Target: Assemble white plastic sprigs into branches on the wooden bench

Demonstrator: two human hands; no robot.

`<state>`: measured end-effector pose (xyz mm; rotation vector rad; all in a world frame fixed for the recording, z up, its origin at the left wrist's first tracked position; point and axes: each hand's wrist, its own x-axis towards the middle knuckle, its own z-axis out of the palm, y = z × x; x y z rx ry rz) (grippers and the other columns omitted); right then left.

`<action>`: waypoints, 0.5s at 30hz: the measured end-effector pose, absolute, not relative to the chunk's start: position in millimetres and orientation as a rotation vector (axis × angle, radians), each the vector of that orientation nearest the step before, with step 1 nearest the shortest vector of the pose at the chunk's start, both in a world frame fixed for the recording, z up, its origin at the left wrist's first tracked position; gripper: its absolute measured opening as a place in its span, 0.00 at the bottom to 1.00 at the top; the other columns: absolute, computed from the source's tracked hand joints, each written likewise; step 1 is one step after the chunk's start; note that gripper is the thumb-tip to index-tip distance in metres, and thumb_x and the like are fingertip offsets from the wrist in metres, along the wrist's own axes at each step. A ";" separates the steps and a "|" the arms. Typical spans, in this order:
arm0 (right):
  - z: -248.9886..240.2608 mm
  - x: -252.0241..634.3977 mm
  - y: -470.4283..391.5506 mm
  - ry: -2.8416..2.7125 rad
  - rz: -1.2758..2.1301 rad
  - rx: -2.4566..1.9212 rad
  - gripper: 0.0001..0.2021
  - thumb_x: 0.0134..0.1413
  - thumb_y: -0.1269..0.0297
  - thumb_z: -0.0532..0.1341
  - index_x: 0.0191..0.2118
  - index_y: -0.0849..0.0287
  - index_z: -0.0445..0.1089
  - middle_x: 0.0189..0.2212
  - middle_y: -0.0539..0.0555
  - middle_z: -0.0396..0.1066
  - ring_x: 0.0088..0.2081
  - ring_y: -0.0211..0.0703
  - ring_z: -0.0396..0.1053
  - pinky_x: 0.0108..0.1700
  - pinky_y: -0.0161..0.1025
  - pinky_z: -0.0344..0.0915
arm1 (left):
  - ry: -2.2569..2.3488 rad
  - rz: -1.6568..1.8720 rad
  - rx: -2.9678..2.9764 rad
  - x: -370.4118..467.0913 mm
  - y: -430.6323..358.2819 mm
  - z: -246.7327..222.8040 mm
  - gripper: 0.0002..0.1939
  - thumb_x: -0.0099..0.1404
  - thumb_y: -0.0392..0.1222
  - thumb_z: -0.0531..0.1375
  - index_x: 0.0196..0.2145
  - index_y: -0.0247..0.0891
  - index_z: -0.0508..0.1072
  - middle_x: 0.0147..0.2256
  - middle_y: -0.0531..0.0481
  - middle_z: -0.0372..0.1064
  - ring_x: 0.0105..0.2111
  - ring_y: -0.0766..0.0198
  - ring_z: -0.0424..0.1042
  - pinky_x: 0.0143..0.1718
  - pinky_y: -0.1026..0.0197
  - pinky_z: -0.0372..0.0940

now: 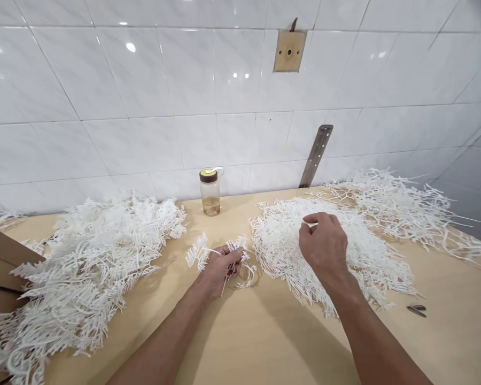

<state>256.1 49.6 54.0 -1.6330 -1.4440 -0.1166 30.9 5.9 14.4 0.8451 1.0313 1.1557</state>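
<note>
My left hand [219,272] is closed around a white, branching plastic-looking sprig [198,251]. Its feathery ends stick out on both sides of the fingers, and thin curved strands hang by the fingertips. Over the middle pile of small white pieces [280,230] is my right hand [325,243], with its fingers curled and thumb and forefinger brought close together. Whatever those fingers pinch, if anything, is hidden or too small to make out. To the left lies a large heap of white branched sprigs [92,262].
Thin bare white stems [401,203] are piled at the back right. A lidded bottle [210,198] with some liquid stands near the tiled wall. Small dark metal snips [417,310] lie at the right. A brown box [8,262] borders the left heap. A metal bracket [316,155] leans on the wall.
</note>
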 end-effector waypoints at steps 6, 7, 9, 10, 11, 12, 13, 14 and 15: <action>58.8 233.6 32.0 -1.612 0.194 -1.369 0.10 0.58 0.63 0.57 0.39 0.60 0.73 0.35 0.58 0.75 0.25 0.40 0.67 0.31 0.40 0.65 | 1.055 1.135 0.814 31.2 4.7 16.1 0.23 0.46 0.55 0.72 0.23 0.34 0.69 0.20 0.52 0.64 0.18 0.72 0.60 0.19 0.66 0.50; 57.4 226.1 28.6 -1.689 0.319 -1.311 0.10 0.58 0.62 0.57 0.39 0.59 0.74 0.34 0.56 0.76 0.26 0.41 0.69 0.31 0.39 0.65 | 1.054 1.135 0.808 31.5 4.7 16.9 0.23 0.46 0.55 0.72 0.23 0.34 0.69 0.20 0.52 0.64 0.18 0.72 0.60 0.19 0.66 0.50; 52.9 212.3 23.0 -1.832 0.537 -1.226 0.10 0.58 0.61 0.58 0.37 0.56 0.76 0.34 0.54 0.77 0.30 0.42 0.72 0.33 0.38 0.67 | 1.033 1.132 0.810 31.9 4.9 18.3 0.24 0.46 0.56 0.72 0.22 0.34 0.69 0.20 0.52 0.64 0.17 0.72 0.60 0.19 0.66 0.49; 50.2 206.7 21.1 -1.876 0.610 -1.203 0.09 0.57 0.61 0.58 0.37 0.56 0.76 0.34 0.53 0.78 0.31 0.42 0.72 0.35 0.39 0.68 | 1.019 1.128 0.815 31.9 4.9 19.1 0.23 0.47 0.56 0.72 0.22 0.34 0.68 0.20 0.52 0.64 0.17 0.72 0.59 0.18 0.66 0.49; 47.7 202.3 19.6 -1.900 0.665 -1.191 0.09 0.57 0.62 0.59 0.36 0.56 0.77 0.35 0.53 0.78 0.32 0.42 0.73 0.36 0.39 0.69 | 1.005 1.118 0.821 31.8 4.9 19.9 0.24 0.47 0.56 0.72 0.22 0.34 0.68 0.19 0.53 0.63 0.17 0.72 0.59 0.18 0.66 0.48; 45.5 199.1 18.7 -1.903 0.706 -1.189 0.09 0.56 0.62 0.59 0.37 0.56 0.77 0.35 0.53 0.79 0.33 0.42 0.73 0.37 0.39 0.69 | 0.989 1.106 0.827 31.6 4.7 20.6 0.24 0.48 0.56 0.72 0.22 0.35 0.68 0.18 0.54 0.62 0.16 0.72 0.58 0.18 0.66 0.47; 43.9 196.9 18.1 -1.893 0.740 -1.192 0.09 0.56 0.62 0.59 0.37 0.56 0.77 0.36 0.53 0.79 0.33 0.43 0.74 0.37 0.40 0.70 | 0.975 1.096 0.830 31.4 4.6 21.3 0.24 0.48 0.56 0.72 0.22 0.35 0.67 0.18 0.54 0.61 0.16 0.72 0.58 0.18 0.66 0.47; 42.8 195.5 17.9 -1.876 0.775 -1.196 0.10 0.56 0.62 0.59 0.38 0.56 0.77 0.36 0.54 0.79 0.34 0.43 0.74 0.37 0.40 0.70 | 0.963 1.090 0.831 31.1 4.3 21.9 0.24 0.48 0.56 0.72 0.22 0.35 0.67 0.18 0.55 0.60 0.16 0.72 0.57 0.18 0.66 0.46; 42.4 194.8 17.9 -1.860 0.811 -1.202 0.10 0.56 0.62 0.59 0.39 0.56 0.77 0.36 0.54 0.79 0.33 0.43 0.74 0.36 0.39 0.70 | 0.957 1.086 0.830 30.8 4.1 22.3 0.24 0.47 0.56 0.72 0.22 0.35 0.66 0.17 0.55 0.60 0.16 0.72 0.57 0.18 0.66 0.46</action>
